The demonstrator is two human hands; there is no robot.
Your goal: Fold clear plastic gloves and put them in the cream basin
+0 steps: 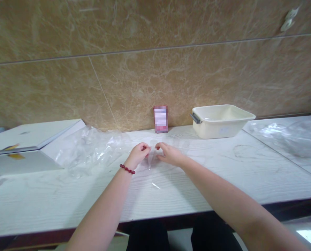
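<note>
My left hand (139,154), below a dark red bead bracelet (127,169), is pinched on a thin clear plastic piece (150,162) that hangs down from the fingertips. Its exact kind is hard to make out. Just to the right, my right hand (169,154) has its thumb and fingers apart, facing the plastic with nothing seen in them. On the table below lies another small shiny clear piece (156,186). Behind the hands a phone-shaped thing with a red rim (160,119) leans against the wall, its face blurred.
Crumpled clear plastic bags (91,148) lie at left beside a white box (30,139). A cream plastic bin (218,128) with a grey handle stands back right. More clear plastic (294,137) lies farther right on the white wood-grain table (74,205). A marbled wall closes the back.
</note>
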